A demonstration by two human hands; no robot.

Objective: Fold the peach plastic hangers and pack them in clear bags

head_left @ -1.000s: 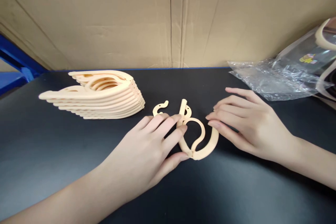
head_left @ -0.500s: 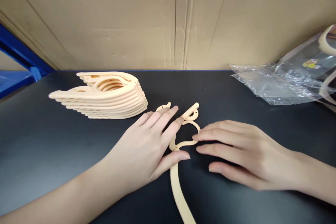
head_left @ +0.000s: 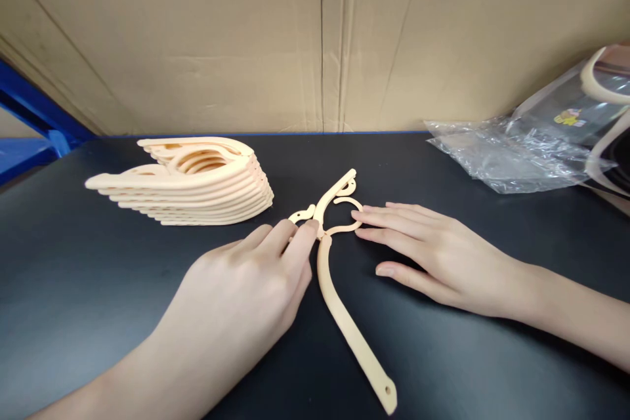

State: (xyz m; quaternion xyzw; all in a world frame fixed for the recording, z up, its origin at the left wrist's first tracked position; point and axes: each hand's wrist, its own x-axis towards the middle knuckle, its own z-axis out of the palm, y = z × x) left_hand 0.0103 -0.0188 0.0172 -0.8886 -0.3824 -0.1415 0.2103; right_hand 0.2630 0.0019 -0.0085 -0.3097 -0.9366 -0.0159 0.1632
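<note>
A cream plastic folding clothes hanger [head_left: 347,321] lies on the black table, one long arm unfolded toward me and its round hook pointing right. At its left side, near the joint, my left hand [head_left: 251,282] has its fingers curled and closed on it; the fingertips and thumb are partly hidden. My right hand [head_left: 433,252] rests flat, fingers stretched out, with the tips touching the outer curve of the hook.
To the left stands a neat stack of cream folded hangers [head_left: 211,193]. Crumpled clear plastic bags [head_left: 506,154] lie at the back right, with more cream curved parts at the edge. Cardboard [head_left: 221,39] forms the back wall; a blue metal frame [head_left: 44,111] is at the left.
My left hand has gone from lying flat over the hanger to curled at its left side. The hanger has shifted away from me, and its long arm now shows fully.
</note>
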